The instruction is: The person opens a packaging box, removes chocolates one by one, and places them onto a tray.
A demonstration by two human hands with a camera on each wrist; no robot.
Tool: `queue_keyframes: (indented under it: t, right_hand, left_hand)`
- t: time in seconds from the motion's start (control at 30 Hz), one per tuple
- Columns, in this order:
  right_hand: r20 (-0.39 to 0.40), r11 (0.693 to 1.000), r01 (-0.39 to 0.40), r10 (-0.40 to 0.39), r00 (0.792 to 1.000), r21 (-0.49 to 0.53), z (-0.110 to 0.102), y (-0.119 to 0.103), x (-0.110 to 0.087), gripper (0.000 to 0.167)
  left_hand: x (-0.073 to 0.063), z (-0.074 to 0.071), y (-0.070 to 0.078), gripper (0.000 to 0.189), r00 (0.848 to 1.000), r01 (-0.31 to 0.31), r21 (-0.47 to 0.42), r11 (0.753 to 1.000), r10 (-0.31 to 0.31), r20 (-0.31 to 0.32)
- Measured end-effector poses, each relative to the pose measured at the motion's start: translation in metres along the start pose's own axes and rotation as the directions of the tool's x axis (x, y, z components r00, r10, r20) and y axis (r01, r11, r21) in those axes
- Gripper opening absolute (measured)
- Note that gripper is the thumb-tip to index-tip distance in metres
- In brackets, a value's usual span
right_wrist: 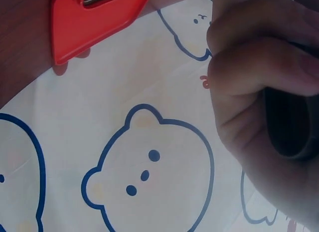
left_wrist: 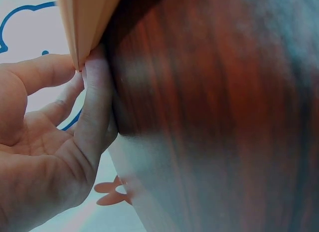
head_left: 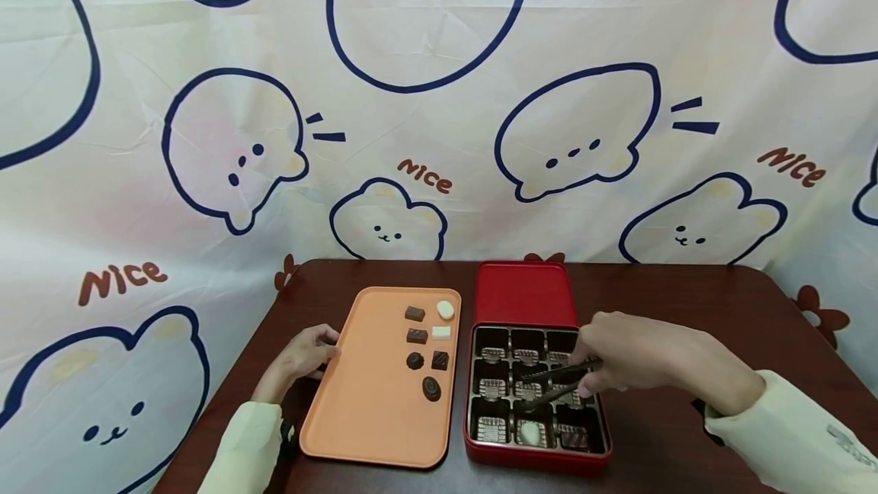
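Observation:
An orange tray [head_left: 373,402] lies on the table, its left edge pinched between the thumb and fingers of my left hand [head_left: 307,351]; the left wrist view shows that grip on the rim. Several chocolates, dark, brown and white, stand along the tray's right side, among them a round dark swirled chocolate [head_left: 431,389]. My right hand [head_left: 627,353] holds black tongs [head_left: 552,396] over a red tin [head_left: 538,460] with a compartment insert. The tongs' tips are apart above the middle-lower compartments. In the front row sit a white chocolate [head_left: 530,433] and a dark chocolate [head_left: 573,437].
The tin's red lid [head_left: 524,293] stands open behind it, toward the back edge of the dark wooden table [head_left: 686,296]. A printed cloth [head_left: 473,128] with bear drawings hangs behind the table. Tray and tin stand close side by side.

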State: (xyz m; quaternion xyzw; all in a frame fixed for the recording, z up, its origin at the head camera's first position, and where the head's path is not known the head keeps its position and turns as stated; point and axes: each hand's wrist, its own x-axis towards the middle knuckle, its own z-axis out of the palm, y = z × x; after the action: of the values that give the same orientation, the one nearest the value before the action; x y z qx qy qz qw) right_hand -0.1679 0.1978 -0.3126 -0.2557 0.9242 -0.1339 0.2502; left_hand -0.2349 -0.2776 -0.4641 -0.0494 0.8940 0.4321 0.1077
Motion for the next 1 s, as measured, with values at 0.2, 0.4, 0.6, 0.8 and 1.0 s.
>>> queue_keyframes:
  t: [0.2,0.4,0.6,0.8,1.0]
  right_hand:
    - [0.018,0.998,-0.022,0.021,1.000,0.055,0.008,0.004,-0.007,0.033]
    - [0.023,0.996,-0.042,0.040,0.999,0.074,0.014,0.004,-0.006,0.033]
    - [0.022,0.997,-0.021,0.019,1.000,0.069,0.017,0.004,-0.007,0.029]
    - [0.005,1.000,0.009,-0.009,1.000,-0.005,0.024,0.002,-0.002,0.025]
    - [-0.040,0.981,0.079,-0.087,0.995,-0.178,0.030,-0.005,0.008,0.024]
  left_hand:
    - [0.001,0.000,-0.001,0.018,1.000,-0.003,0.002,1.000,0.003,-0.002]
    - [0.002,0.000,-0.001,0.019,1.000,-0.002,0.004,1.000,0.002,0.001]
    - [0.002,0.000,-0.001,0.019,1.000,-0.007,0.002,1.000,0.007,0.001]
    - [0.002,0.000,0.000,0.019,1.000,-0.010,0.006,1.000,0.010,0.000]
    - [0.002,0.000,-0.001,0.019,1.000,-0.004,0.008,1.000,0.004,-0.003]
